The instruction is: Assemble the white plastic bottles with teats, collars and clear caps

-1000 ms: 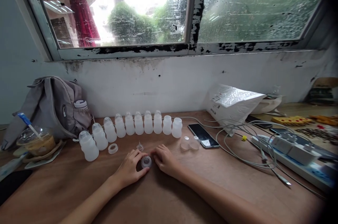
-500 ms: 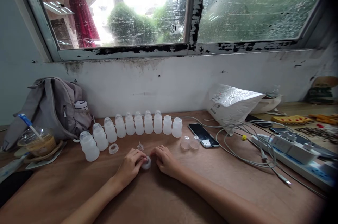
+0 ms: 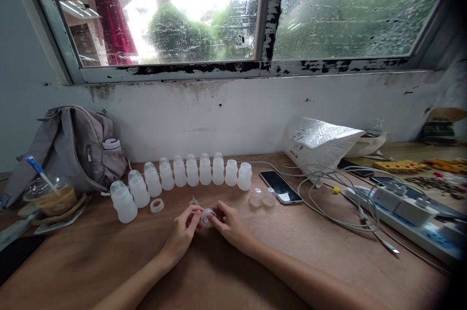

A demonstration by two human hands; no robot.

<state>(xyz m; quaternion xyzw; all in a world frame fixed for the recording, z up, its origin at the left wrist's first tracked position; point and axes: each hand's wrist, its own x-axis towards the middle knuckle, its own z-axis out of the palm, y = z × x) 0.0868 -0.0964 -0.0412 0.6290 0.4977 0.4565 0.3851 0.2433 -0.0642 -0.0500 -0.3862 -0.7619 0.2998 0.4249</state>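
My left hand (image 3: pixel 183 230) and my right hand (image 3: pixel 230 225) meet low over the wooden table. Between them is a small translucent bottle ring (image 3: pixel 207 218), tilted so its round opening partly shows. Right thumb and fingers close on its right side, while the left fingertips pinch its left edge. Just beyond the left fingers stands a clear bottle nipple (image 3: pixel 193 201). Another bottle ring (image 3: pixel 156 206) lies to the left. Behind them curves a row of several frosted baby bottles (image 3: pixel 191 173); most have clear domed tops, and the two rightmost, such as this open bottle (image 3: pixel 244 177), have none.
Two clear round discs (image 3: pixel 256 198) lie beside a phone (image 3: pixel 280 187). Farther right are tangled cables (image 3: pixel 321 208), a power strip (image 3: pixel 412 222) and a white pouch (image 3: pixel 321 142). At left stand an iced drink (image 3: pixel 54 195) and a grey backpack (image 3: pixel 76 149).
The bottle ring has been raised and tilted, moving slightly right. My right hand has closed in and now grips it along with the left. The bottles have stayed put.
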